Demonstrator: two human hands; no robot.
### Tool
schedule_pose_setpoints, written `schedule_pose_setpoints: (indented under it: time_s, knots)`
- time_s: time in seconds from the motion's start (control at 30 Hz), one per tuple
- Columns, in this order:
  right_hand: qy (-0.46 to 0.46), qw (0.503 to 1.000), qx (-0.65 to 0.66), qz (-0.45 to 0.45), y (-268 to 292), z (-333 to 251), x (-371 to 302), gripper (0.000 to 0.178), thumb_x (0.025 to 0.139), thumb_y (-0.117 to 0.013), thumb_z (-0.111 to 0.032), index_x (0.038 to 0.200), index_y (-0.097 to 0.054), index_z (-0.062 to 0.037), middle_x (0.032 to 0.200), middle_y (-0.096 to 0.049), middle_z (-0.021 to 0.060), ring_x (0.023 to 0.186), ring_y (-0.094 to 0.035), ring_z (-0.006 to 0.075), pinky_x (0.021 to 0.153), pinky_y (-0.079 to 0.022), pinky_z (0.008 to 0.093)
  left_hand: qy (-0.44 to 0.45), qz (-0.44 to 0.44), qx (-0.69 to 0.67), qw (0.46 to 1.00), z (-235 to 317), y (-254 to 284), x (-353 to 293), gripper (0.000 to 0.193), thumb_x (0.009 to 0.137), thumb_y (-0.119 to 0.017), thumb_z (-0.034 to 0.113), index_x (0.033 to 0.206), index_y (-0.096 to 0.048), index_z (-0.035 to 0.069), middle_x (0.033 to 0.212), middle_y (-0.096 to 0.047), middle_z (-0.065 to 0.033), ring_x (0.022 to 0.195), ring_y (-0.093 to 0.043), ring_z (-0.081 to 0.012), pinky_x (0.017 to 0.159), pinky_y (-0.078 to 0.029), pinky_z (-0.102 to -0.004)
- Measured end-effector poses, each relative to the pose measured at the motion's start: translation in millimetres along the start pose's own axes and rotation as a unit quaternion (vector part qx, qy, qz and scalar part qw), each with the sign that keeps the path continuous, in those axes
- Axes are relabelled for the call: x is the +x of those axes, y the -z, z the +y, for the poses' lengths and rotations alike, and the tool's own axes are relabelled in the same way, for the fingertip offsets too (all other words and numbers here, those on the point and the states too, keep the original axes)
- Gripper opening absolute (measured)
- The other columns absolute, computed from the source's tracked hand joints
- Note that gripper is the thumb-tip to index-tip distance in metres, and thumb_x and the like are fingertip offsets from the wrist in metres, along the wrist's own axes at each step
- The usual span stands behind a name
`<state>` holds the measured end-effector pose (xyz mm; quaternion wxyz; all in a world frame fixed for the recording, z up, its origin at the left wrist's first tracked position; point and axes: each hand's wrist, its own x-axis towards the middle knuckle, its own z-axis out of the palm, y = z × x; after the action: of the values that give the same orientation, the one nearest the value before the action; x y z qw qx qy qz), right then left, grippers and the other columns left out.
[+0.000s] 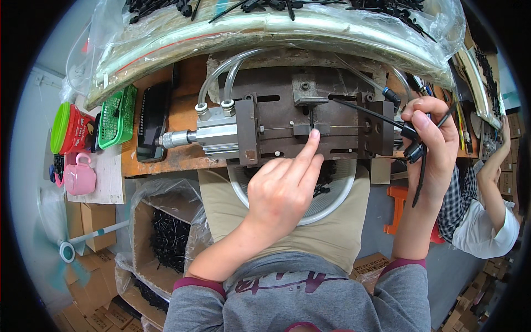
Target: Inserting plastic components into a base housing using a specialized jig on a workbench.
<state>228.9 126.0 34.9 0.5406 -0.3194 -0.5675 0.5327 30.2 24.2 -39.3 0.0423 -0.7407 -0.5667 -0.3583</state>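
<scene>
A dark metal fixture with air cylinders (pixel 265 83) lies across the bench before me. My left hand (pixel 282 185) reaches to its middle, index finger stretched out and the other fingers partly bent. Its fingertip touches the lower end of a thin black plastic piece (pixel 311 117) in the small centre block; the thumb is hidden. At the fixture's right end, my right hand (pixel 434 130) is closed round several black cable ties (pixel 409 131) with thick heads. Their straps stick out left, up and down. A silver cylinder (pixel 218 138) forms the fixture's left end.
Black parts lie on a plastic-covered ledge (pixel 276 27) behind the fixture. At left stand a green basket (pixel 119 117), a pink cup (pixel 80 176) and a red tub (pixel 72 130). A white basket (pixel 238 188) sits at my lap. Another person (pixel 484 221) is at right.
</scene>
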Motion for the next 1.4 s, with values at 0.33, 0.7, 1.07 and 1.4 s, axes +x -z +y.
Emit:
schedule_pose_setpoints:
  time_s: [0.33,0.7,1.07,1.4]
  knots:
    - [0.148,0.986,-0.073,0.011,-24.8,17.3,-26.3,0.015,0.081,-0.068,0.008,0.096,-0.068,0.0035,0.094,-0.071,0.0131,0.084,-0.067,0.0157,0.076,-0.051,0.0260,0.200,-0.082,-0.384,0.898,12.5,28.1,15.2,0.039,0.079,-0.079,0.003,0.115,-0.064,-0.003,0.124,-0.066,-0.0146,0.073,-0.066,-0.0099,0.064,-0.055,-0.0243]
    - [0.085,0.993,0.014,-0.078,-35.7,34.3,-57.3,0.016,0.081,-0.070,0.009,0.096,-0.069,0.0038,0.098,-0.069,0.0166,0.090,-0.067,0.0219,0.080,-0.054,0.0296,0.234,-0.039,-0.603,0.762,14.9,32.4,20.3,0.041,0.077,-0.074,-0.015,0.116,-0.064,-0.009,0.111,-0.064,-0.0159,0.098,-0.067,-0.0194,0.077,-0.060,-0.0279]
    - [-0.093,0.981,0.169,-0.005,-8.8,22.3,-58.3,0.014,0.084,-0.069,0.005,0.094,-0.060,0.0020,0.092,-0.058,0.0105,0.052,-0.043,0.0035,0.043,-0.034,0.0166,0.076,0.035,-0.197,0.977,8.1,19.6,-3.7,0.034,0.071,-0.082,-0.002,0.103,-0.073,-0.001,0.118,-0.069,-0.0164,0.084,-0.070,-0.0184,0.073,-0.060,-0.0302]
    - [-0.199,0.956,0.190,-0.100,-10.6,13.9,-58.7,0.019,0.097,-0.056,-0.001,0.114,-0.055,0.0077,0.099,-0.067,0.0211,0.059,-0.059,0.0102,0.045,-0.045,0.0202,-0.005,-0.029,0.003,1.000,-0.8,9.6,8.8,0.026,0.074,-0.081,0.017,0.095,-0.072,0.005,0.122,-0.070,-0.0091,0.059,-0.062,-0.0143,0.056,-0.049,-0.0267]
